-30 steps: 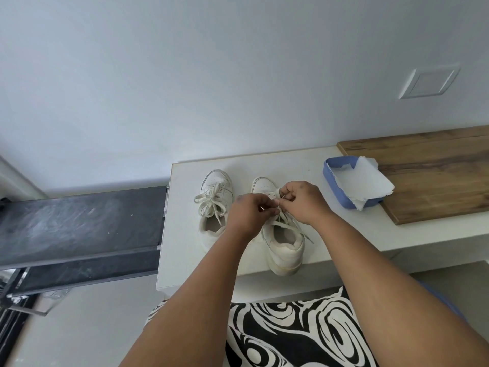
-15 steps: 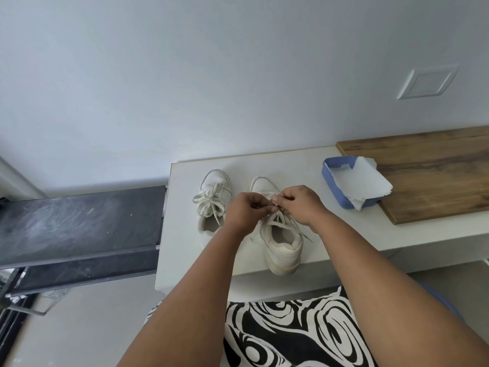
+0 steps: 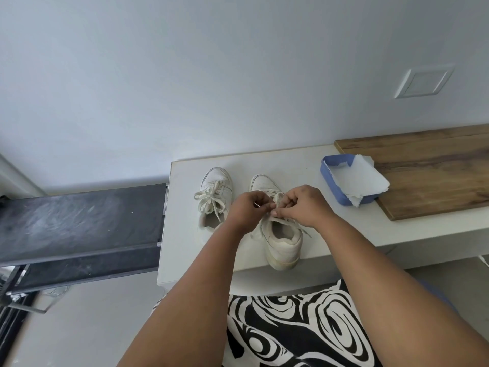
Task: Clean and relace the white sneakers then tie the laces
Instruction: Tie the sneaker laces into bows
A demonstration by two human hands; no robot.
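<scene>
1. Counter (image 3: 330, 234) runs from frame centre to the right edge.
2. Two sneakers on it, side by side: left sneaker (image 3: 215, 200), right sneaker (image 3: 280, 239) with its heel at the counter's near edge.
3. Left hand (image 3: 247, 209) and right hand (image 3: 304, 206) meet over right sneaker's laces (image 3: 276, 198), pinching them.
4. Tray (image 3: 332, 181) right of the sneakers, paper (image 3: 362, 181) in it, partly on the board (image 3: 428, 176), far right.
5. Platform (image 3: 79, 223) left of counter, lower.

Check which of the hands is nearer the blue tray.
Right. The right hand is over the sneaker being tied, on the side facing the blue tray. The left hand sits farther away, between the two sneakers.
</scene>
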